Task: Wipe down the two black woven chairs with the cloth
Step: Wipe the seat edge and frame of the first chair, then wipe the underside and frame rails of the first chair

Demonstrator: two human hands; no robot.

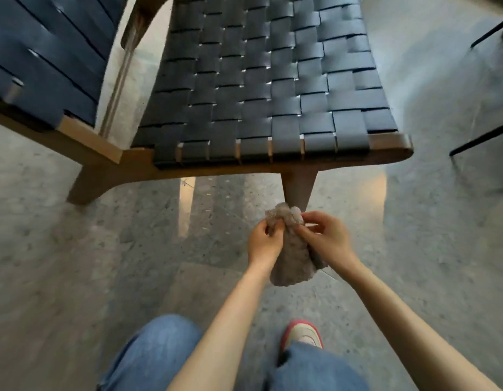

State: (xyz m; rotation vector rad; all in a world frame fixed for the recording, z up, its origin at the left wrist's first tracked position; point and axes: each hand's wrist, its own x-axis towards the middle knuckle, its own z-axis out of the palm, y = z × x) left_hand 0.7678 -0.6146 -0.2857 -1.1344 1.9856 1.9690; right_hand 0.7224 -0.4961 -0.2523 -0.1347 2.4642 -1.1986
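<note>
1. Hands were what I checked first: the left hand (pixel 263 241) and right hand (pixel 328 235) hung close together above the floor (pixel 75 263), neither touching any chair.
2. I saw the left hand's fingers curled round the upper left part of the cloth (pixel 292 258), and the right hand's thumb and forefinger pinching the bunched upper right part.
3. That cloth, grey-brown and fuzzy, was crumpled at the top and hung down between the two wrists.
4. The nearer chair (pixel 258 80), black woven straps on a wooden frame, stood just beyond the hands, its front edge facing me.
5. From my view the cloth's top overlapped the foot of that chair's front leg (pixel 296 187); I could not tell whether they touched.
6. The second chair (pixel 47 60) sat at the left, its wooden front corner just beside the nearer chair's front left corner.
7. Below the arms I noted jeans (pixel 148 356) and a red-and-cream shoe (pixel 301 333) on the speckled floor.
8. A thin black metal frame (pixel 481 136) stood at the right edge.
</note>
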